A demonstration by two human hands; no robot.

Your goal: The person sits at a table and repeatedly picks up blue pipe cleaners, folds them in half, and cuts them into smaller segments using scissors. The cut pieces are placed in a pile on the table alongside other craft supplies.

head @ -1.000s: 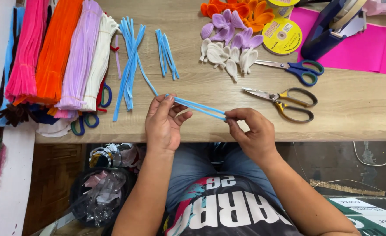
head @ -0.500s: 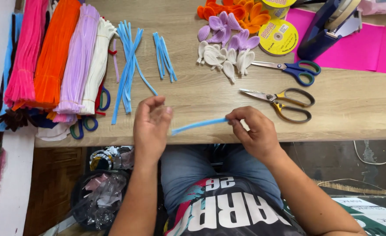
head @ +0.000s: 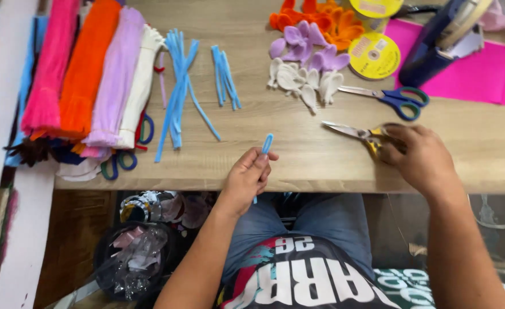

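My left hand (head: 247,177) pinches a light blue pipe cleaner (head: 267,143) folded double, its looped end pointing up over the front edge of the wooden table (head: 298,157). My right hand (head: 418,157) rests on the handles of the yellow-handled scissors (head: 352,133), whose blades point left. Loose blue pipe cleaners (head: 178,86) and a small bundle of short blue pieces (head: 225,77) lie on the table behind my left hand.
Bundles of pink (head: 49,68), orange (head: 86,63), lilac (head: 115,74) and white (head: 139,80) pipe cleaners lie at left. Behind are white, purple and orange petal shapes (head: 304,57), blue-handled scissors (head: 392,98), a yellow tape roll (head: 374,55), a tape dispenser (head: 435,40) and pink paper (head: 481,68).
The blue pipe cleaner, held stretched between both hands, is now folded double in my left hand alone. My right hand let go and moved right onto the yellow-handled scissors.
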